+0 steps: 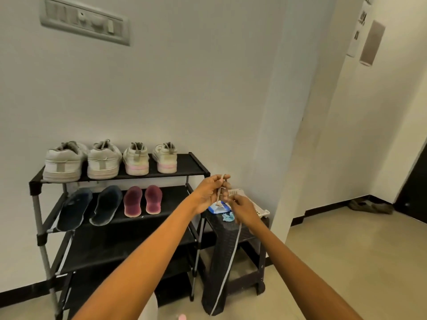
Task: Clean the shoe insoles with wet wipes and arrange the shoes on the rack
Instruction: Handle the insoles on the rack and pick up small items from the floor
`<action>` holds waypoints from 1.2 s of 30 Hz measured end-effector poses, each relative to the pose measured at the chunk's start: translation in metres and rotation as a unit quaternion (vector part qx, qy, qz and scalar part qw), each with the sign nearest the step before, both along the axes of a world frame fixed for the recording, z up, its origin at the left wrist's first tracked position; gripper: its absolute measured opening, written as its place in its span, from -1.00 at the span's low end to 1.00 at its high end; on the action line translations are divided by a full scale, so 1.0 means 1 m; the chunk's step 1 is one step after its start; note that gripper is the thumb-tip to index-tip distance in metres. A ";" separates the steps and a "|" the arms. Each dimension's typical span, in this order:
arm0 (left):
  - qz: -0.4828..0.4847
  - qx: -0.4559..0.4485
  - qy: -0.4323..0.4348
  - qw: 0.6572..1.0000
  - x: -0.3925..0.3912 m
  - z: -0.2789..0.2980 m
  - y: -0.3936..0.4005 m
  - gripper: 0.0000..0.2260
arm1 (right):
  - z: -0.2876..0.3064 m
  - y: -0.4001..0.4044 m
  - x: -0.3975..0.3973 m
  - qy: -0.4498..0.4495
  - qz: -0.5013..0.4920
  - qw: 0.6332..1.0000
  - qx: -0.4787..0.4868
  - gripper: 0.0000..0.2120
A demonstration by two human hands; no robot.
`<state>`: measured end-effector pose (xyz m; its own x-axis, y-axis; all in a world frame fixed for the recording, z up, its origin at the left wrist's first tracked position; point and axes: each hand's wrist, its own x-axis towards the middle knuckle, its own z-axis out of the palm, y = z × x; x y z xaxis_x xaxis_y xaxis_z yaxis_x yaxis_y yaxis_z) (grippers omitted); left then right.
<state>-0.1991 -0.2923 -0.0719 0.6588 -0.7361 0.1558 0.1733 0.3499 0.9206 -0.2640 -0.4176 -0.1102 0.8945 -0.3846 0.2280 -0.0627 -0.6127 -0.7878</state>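
At centre frame, beside the rack [196, 163], our left hand [209, 192] and right hand [242, 210] each pinch a shoelace [227, 269] between curled fingertips.

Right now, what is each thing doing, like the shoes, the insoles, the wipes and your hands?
White sneakers: four, upright on the rack's top shelf, heels out.
Dark blue insoles: flat on second shelf.
Maroon insoles: flat on second shelf.
Wet wipes pack: lying on the black stool.
Shoelace: held up, its end hanging down.
Left hand: pinching the shoelace.
Right hand: pinching the shoelace.
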 end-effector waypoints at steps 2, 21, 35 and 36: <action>0.015 -0.035 0.038 0.999 0.002 -0.006 -0.003 -0.76 | -0.001 0.006 0.001 0.013 0.048 0.997 -0.060 -0.76; -0.065 -0.023 0.032 0.997 0.009 -0.023 0.017 -0.66 | 0.077 -0.033 0.037 0.008 0.109 0.940 -0.323 -0.75; 0.067 0.007 0.029 0.997 0.023 -0.028 -0.012 -0.65 | 0.034 -0.018 0.019 0.104 0.247 0.927 -0.263 -0.77; 0.056 0.033 0.008 0.998 0.021 -0.029 -0.014 -0.66 | 0.043 -0.019 0.018 0.102 0.257 0.924 -0.265 -0.75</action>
